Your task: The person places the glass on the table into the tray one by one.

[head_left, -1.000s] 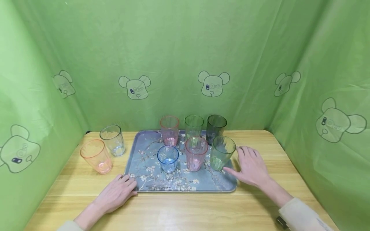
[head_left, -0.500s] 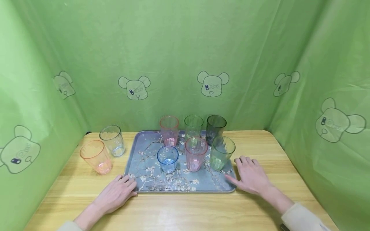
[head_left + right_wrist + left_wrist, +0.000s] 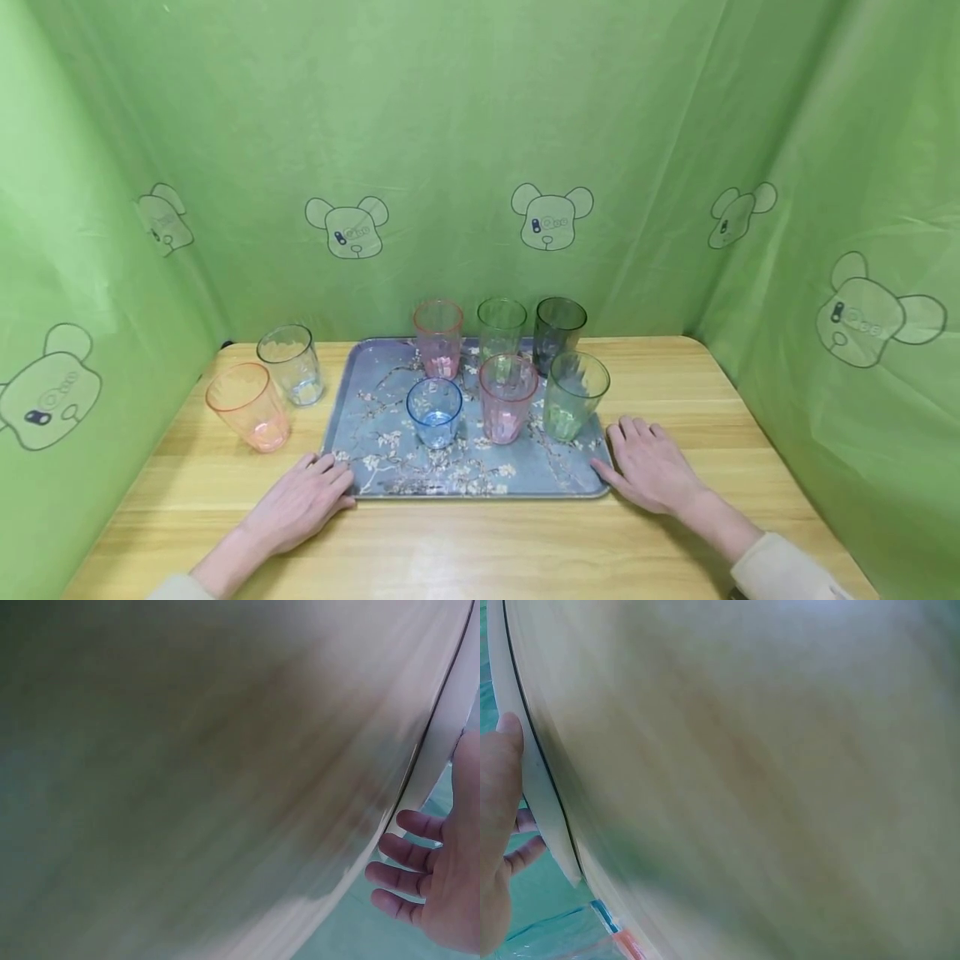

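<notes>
A blue flowered tray (image 3: 354, 404) lies on the wooden table, holding several clear tumblers. In front stand a short blue one (image 3: 435, 433), a pink one (image 3: 504, 421) and a light green one (image 3: 568, 408). My left hand (image 3: 303, 500) grips the tray's front left corner; in the left wrist view its thumb (image 3: 510, 731) lies against the pale tray wall (image 3: 536, 772). Beside the right edge is my right hand (image 3: 651, 468), thumb at the rim and fingers loosely extended. The right wrist view shows those fingers (image 3: 405, 881) spread close to the tray wall (image 3: 427, 765).
At the back of the tray stand a pink tumbler (image 3: 438, 346), a green tumbler (image 3: 501, 333) and a dark grey tumbler (image 3: 553, 346). On the table to the left are an orange tumbler (image 3: 255, 417) and a dark-rimmed clear tumbler (image 3: 296, 371). Green cloth (image 3: 450, 125) encloses the table.
My right hand has left the light green tumbler and moved down toward me to the tray's right edge. The left hand has stayed at its corner.
</notes>
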Action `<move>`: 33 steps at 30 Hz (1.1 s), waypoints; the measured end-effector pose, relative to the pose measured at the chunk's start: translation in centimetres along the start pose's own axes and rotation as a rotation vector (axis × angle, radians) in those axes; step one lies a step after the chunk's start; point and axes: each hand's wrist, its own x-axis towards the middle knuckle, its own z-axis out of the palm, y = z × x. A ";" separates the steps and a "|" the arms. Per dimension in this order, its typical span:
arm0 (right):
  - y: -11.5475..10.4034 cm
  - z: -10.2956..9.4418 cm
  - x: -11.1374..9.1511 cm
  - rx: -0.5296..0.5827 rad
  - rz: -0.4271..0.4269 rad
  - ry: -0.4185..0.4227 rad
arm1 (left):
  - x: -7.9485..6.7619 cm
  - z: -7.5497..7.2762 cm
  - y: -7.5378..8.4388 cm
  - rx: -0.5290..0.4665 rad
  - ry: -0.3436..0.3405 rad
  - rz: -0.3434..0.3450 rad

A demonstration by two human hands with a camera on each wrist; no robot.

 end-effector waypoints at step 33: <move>-0.4 0.4 -0.5 0.017 -0.088 0.055 | 0.0 -0.2 0.2 -0.012 0.005 -0.034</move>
